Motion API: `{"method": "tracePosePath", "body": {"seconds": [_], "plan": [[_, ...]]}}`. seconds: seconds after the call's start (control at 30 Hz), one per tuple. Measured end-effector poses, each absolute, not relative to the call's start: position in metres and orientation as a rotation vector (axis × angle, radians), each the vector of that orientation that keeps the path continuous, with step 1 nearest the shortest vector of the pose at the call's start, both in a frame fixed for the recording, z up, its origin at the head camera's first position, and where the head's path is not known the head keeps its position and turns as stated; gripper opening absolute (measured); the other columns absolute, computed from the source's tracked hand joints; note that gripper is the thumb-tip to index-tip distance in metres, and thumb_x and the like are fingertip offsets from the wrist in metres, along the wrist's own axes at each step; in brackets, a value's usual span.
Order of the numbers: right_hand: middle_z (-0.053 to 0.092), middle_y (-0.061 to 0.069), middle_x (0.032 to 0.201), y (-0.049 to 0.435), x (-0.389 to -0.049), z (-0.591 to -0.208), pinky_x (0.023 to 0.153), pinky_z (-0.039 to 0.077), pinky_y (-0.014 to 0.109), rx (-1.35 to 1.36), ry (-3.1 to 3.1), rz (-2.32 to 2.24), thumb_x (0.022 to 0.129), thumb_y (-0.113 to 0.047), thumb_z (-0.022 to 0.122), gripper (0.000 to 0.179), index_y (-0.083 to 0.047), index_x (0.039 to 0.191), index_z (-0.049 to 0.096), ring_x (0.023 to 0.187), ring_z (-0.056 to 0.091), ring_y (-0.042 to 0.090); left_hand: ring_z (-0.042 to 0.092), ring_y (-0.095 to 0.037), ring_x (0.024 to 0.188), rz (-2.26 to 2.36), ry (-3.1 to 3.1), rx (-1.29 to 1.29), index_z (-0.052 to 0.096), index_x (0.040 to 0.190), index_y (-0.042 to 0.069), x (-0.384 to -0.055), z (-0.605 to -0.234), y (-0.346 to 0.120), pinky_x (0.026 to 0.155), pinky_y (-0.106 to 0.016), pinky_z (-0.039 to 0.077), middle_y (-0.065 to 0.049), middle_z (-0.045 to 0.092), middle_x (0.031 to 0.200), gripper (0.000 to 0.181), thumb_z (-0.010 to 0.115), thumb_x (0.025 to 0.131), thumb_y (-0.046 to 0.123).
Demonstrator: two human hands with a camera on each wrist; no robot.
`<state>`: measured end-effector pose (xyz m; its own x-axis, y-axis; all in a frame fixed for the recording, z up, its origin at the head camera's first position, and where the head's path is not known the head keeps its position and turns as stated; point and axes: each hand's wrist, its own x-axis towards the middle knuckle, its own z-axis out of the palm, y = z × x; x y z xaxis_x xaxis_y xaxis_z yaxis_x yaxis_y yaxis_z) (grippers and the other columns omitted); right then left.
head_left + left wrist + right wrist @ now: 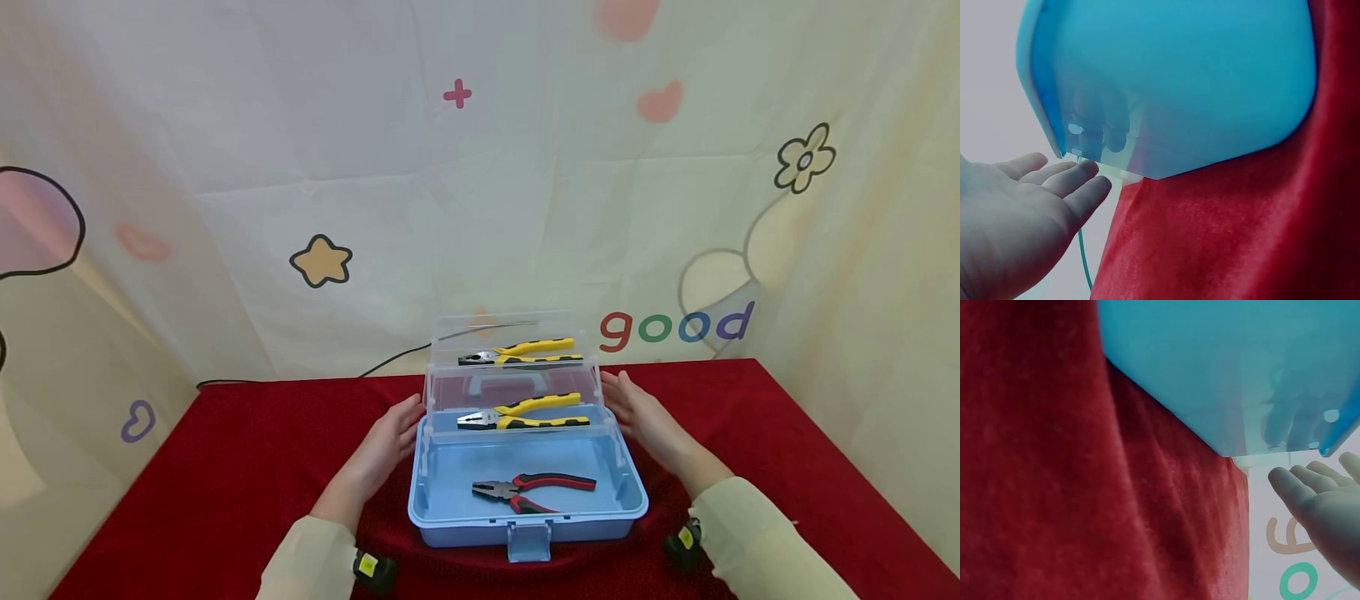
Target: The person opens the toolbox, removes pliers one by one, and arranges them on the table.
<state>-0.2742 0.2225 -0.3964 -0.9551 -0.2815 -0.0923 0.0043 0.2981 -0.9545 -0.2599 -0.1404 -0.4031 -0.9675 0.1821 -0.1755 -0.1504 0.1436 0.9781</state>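
Note:
A light blue toolbox (450, 535) stands on the red cloth, with its clear stepped trays (447, 385) raised at the back. Yellow-and-black pliers (536, 407) lie in the lower tray, and a similar pair of pliers (525, 353) lies in the upper one. On the box floor are red-and-black pliers (525, 483), one handle partly hidden by the front rim. My left hand (381, 454) is beside the box's left rear corner, fingers straight. Opposite it, my right hand (651, 425) extends its fingers along the right rear side. Whether either touches the box I cannot tell.
Red cloth (247, 467) covers the table. A pale printed curtain (375, 167) hangs behind and at both sides. A thin dark cable (397, 357) runs along the back. The front latch (529, 543) hangs down.

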Motion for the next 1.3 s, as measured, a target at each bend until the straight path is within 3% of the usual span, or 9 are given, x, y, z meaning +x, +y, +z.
{"method": "tracePosePath", "body": {"seconds": [0.37, 0.7, 0.9, 1.13, 1.3], "plan": [[0.013, 0.013, 0.159, 0.223, -0.271, -0.404, 0.111, 0.026, 0.054, -0.233, 2.328, -1.730, 0.098, -0.056, 0.024, 0.070, -0.016, 0.153, 0.007, 0.143, 0.020, 0.038, 0.029, -0.037, 0.140, 1.940, 2.158, 0.052, 0.019, 0.151, 0.006, -0.258, -0.413, -0.141, 0.112, -0.053, 0.027, -0.016, 0.025, 0.155, 0.068, 0.032, 0.098, 0.047], [0.024, 0.018, 0.155, 0.221, -0.268, -0.397, 0.106, 0.035, 0.056, -0.211, 2.499, -1.610, 0.098, -0.047, 0.039, 0.068, -0.013, 0.152, 0.017, 0.138, 0.030, 0.041, 0.037, -0.036, 0.136, 1.920, 2.248, 0.076, 0.027, 0.148, 0.007, -0.251, -0.420, -0.141, 0.109, -0.053, 0.034, -0.015, 0.032, 0.152, 0.064, 0.053, 0.093, 0.028], [0.023, 0.020, 0.154, 0.223, -0.268, -0.389, 0.103, 0.039, 0.053, -0.215, 2.621, -1.504, 0.097, -0.045, 0.043, 0.069, -0.010, 0.151, 0.018, 0.137, 0.032, 0.043, 0.041, -0.038, 0.132, 1.870, 2.314, 0.091, 0.032, 0.146, 0.006, -0.246, -0.418, -0.143, 0.106, -0.057, 0.037, -0.018, 0.038, 0.147, 0.066, 0.058, 0.086, 0.017], [0.025, 0.022, 0.153, 0.226, -0.269, -0.379, 0.103, 0.039, 0.055, -0.266, 2.686, -1.431, 0.097, -0.042, 0.044, 0.068, -0.007, 0.150, 0.020, 0.136, 0.031, 0.044, 0.055, -0.034, 0.117, 1.729, 2.440, 0.122, 0.035, 0.144, 0.004, -0.246, -0.419, -0.147, 0.092, -0.047, 0.051, -0.018, 0.046, 0.141, 0.069, 0.062, 0.081, 0.009], [0.029, 0.022, 0.152, 0.226, -0.269, -0.373, 0.101, 0.041, 0.055, -0.311, 2.756, -1.353, 0.096, -0.041, 0.047, 0.068, -0.009, 0.150, 0.021, 0.135, 0.034, 0.044, 0.059, -0.027, 0.108, 1.686, 2.458, 0.117, 0.036, 0.144, 0.004, -0.245, -0.418, -0.149, 0.086, -0.042, 0.055, -0.016, 0.047, 0.139, 0.070, 0.064, 0.080, 0.008]]}}
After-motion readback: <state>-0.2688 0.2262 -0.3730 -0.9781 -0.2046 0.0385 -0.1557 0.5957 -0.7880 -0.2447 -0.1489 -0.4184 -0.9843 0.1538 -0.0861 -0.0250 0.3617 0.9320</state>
